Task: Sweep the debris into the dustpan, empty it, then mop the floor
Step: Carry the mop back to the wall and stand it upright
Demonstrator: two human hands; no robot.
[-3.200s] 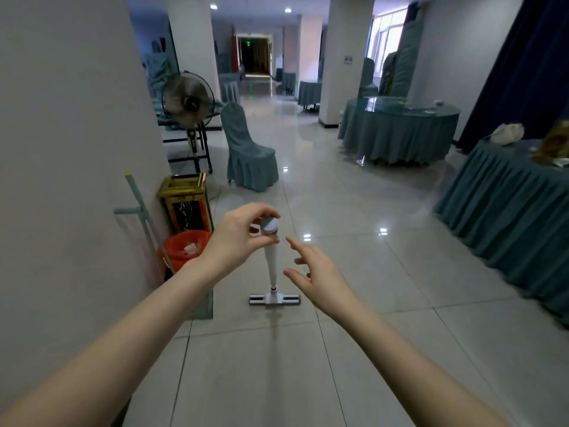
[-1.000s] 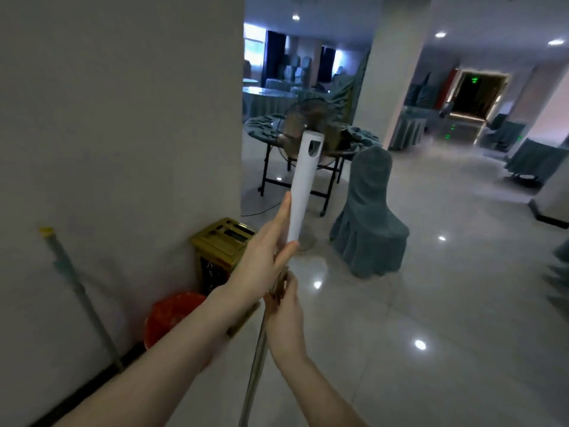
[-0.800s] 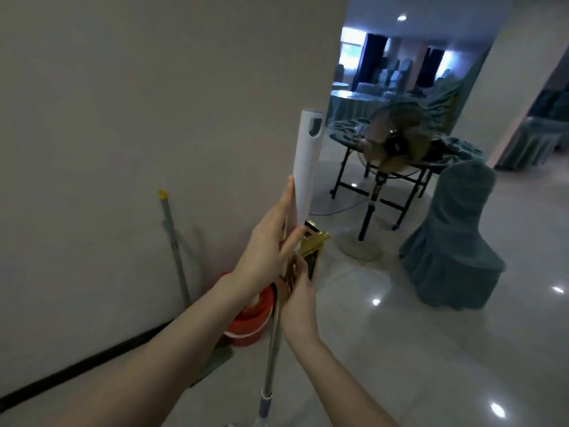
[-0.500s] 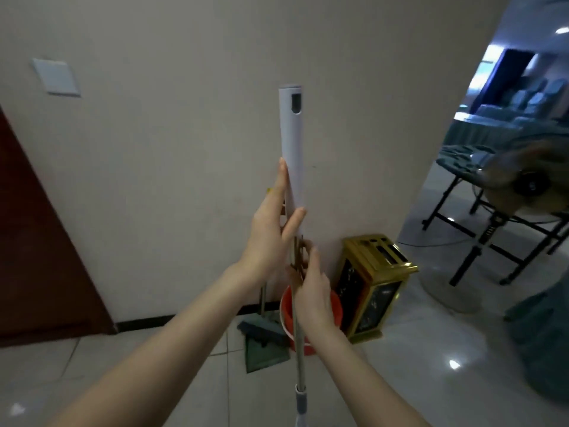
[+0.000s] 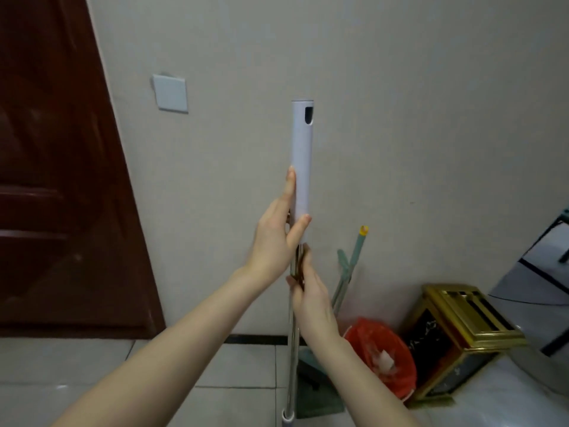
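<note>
Now swung left to door [image 5: 55, 167]; mop handle [image 5: 302, 155] upright, left hand [image 5: 277, 238] clasped above right hand [image 5: 311, 298], both closed round it

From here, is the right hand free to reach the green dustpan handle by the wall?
Probably not yet: the right hand is gripping the mop pole. Nothing blocks the dustpan handle itself.

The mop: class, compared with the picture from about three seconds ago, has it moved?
Yes. The mop then stood out on the open floor; now both hands hold it upright close to the wall, near the orange bin.
</note>
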